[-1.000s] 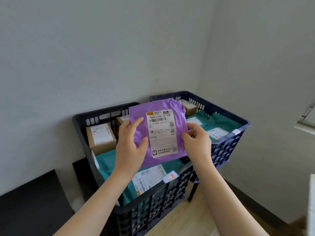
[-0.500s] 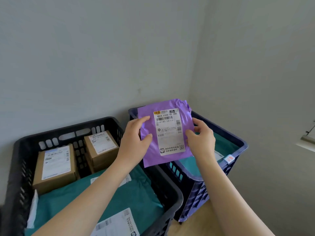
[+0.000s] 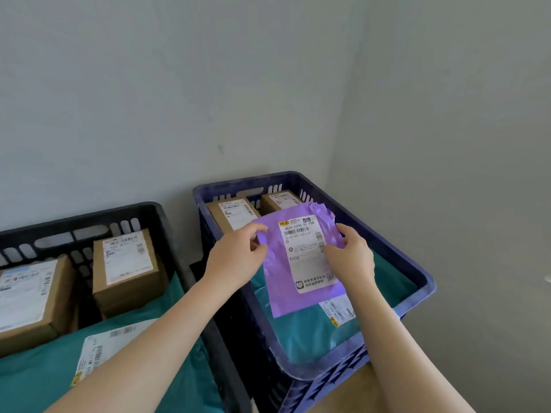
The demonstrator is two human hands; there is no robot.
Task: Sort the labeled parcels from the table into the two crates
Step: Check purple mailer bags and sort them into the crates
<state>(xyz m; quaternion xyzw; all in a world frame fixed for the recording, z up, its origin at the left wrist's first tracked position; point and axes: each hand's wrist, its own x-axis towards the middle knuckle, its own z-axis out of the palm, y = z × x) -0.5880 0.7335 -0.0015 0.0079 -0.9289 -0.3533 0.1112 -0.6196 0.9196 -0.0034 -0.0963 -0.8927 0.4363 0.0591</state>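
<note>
In the near left, the black crate [image 3: 89, 217] holds a teal mailer [image 3: 35, 380] with a white label facing up. Beyond this mailer in the same crate are two cardboard boxes [image 3: 128, 272], each labeled on top. The blue crate [image 3: 423, 281] stands just to the right of the black crate, in the room corner. A second teal mailer [image 3: 304, 332] lies in the near part of the blue crate. The purple parcel [image 3: 277, 296] is held over the blue crate interior, above that mailer, with its white label facing up and its far end raised. Contact between the parcel's lower edge and the mailer cannot be determined. The left hand [image 3: 235, 257] pinches the parcel's upper left edge between thumb and curled fingers. The right hand [image 3: 353, 257] pinches the right edge, thumb on the label and fingers behind. Two further labeled boxes [image 3: 232, 213] sit at the far end of the blue crate. The grey wall [image 3: 208, 84] rises behind both crates.
</note>
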